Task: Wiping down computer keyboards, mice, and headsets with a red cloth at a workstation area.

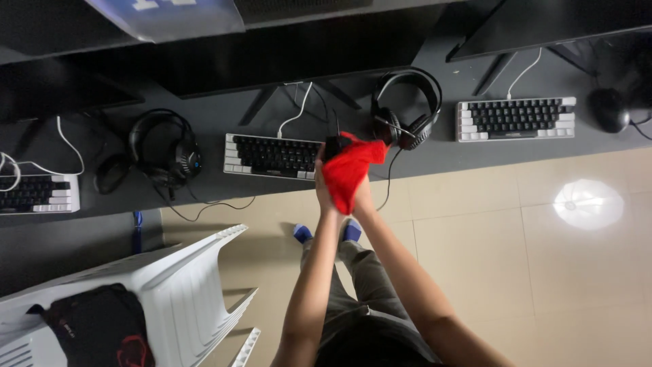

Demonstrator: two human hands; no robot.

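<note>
Overhead, the head camera looked straight down on a person standing at a long dark worktop (435,156). Both hands were raised together at the worktop's near edge and closed on a red cloth (348,171). The left hand (322,185) gripped the cloth's left side, and the right hand (362,197) sat behind its lower right part, largely hidden by the fabric. The cloth hung bunched between the hands, its upper end reaching over a small black object (333,145) that lay on the worktop; whether cloth and object touched could not be told.

Just left of the hands lay a keyboard (272,155) with black keys and a white frame, its white cable running up toward the monitors. Just right of the cloth a black headset (406,109) rested on the worktop. Farther right lay a second keyboard (516,119), and beyond it a black mouse (608,109). To the left, a second headset (164,146) lay near another mouse (111,174), with a third keyboard (37,194) at the left edge of view.

Below the worktop the floor (516,258) was of pale tiles, with a bright reflection (588,203) at the right. Blue shoes (303,232) showed beneath the forearms. A white plastic chair (183,285) stood at lower left, carrying a black bag (95,326) with red markings.
</note>
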